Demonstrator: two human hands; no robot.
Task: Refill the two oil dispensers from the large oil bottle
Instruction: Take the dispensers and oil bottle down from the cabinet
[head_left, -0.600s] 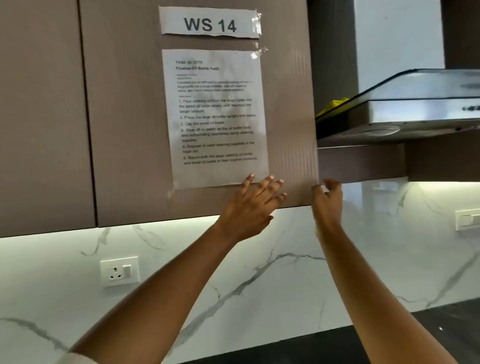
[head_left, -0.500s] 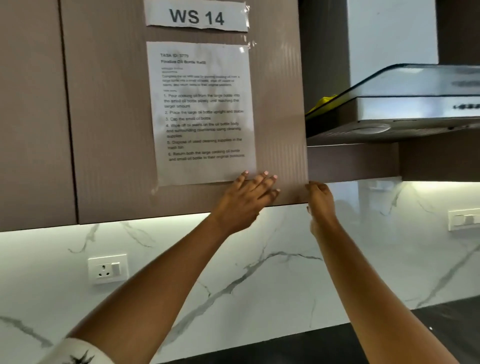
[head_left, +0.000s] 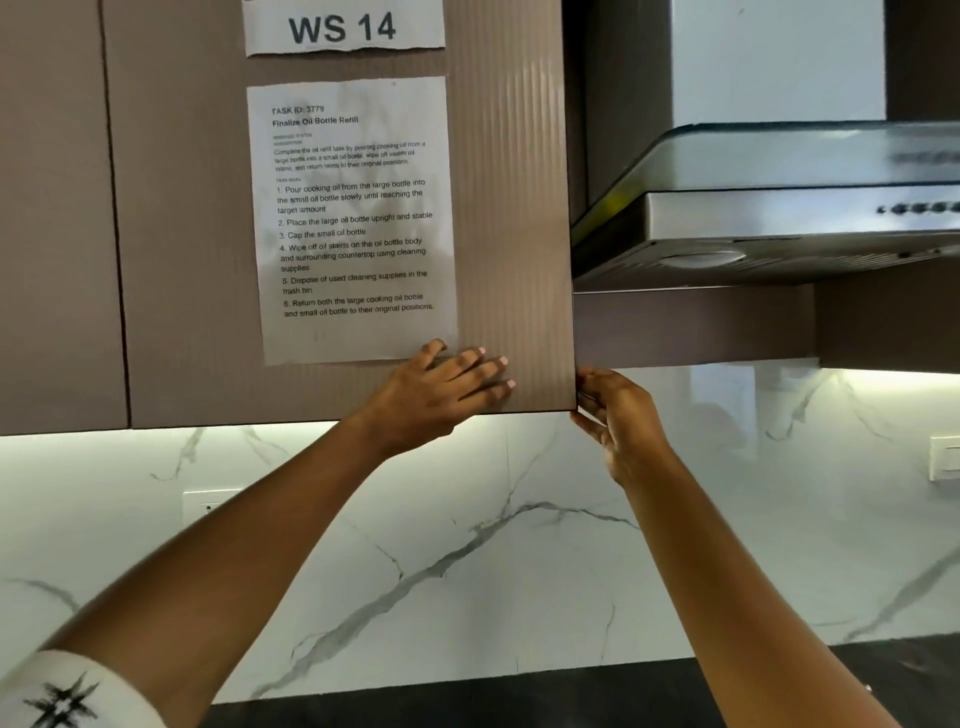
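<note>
Hands: L hand (head_left: 441, 389) flat, fingers straight, on brown ribbed cabinet door (head_left: 511, 208); R hand (head_left: 621, 415) curled round its lower-right corner.
Sheet: white printed paper (head_left: 353, 223) just above L hand.

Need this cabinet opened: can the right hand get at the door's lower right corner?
Likely yes: the right hand sits at the lower right corner of the cabinet door, fingers curled at its edge, nothing between them.

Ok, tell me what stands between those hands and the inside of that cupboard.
The cupboard door itself, which looks shut. The left hand lies flat on its front; the right hand grips its lower right corner. What is behind it cannot be seen.
</note>
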